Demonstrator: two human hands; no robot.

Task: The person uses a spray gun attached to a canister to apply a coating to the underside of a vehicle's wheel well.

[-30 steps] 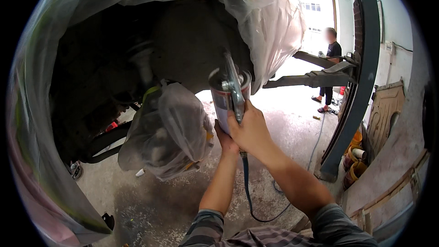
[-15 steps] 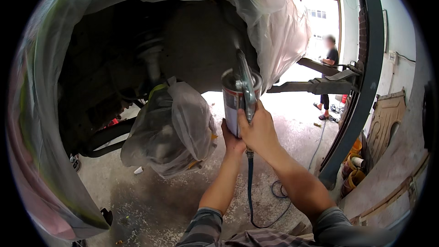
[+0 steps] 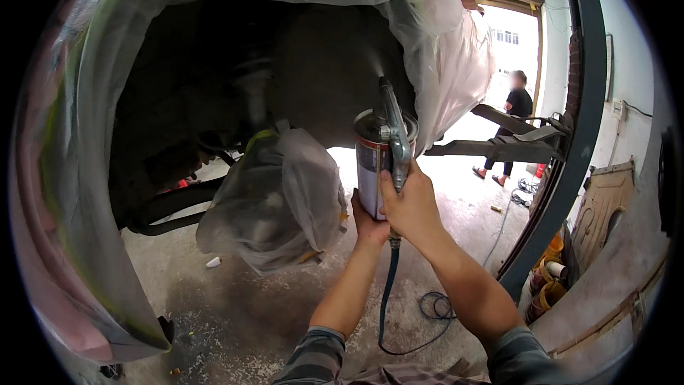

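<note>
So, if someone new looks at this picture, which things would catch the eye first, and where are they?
At the centre, the right hand grips a grey metal spray gun pointing up into the dark wheel arch, while the left hand supports its round metal can from below. Clear plastic sheeting drapes the vehicle body above, and a plastic-wrapped part hangs at centre-left. A blue hose drops from the gun to the concrete floor.
</note>
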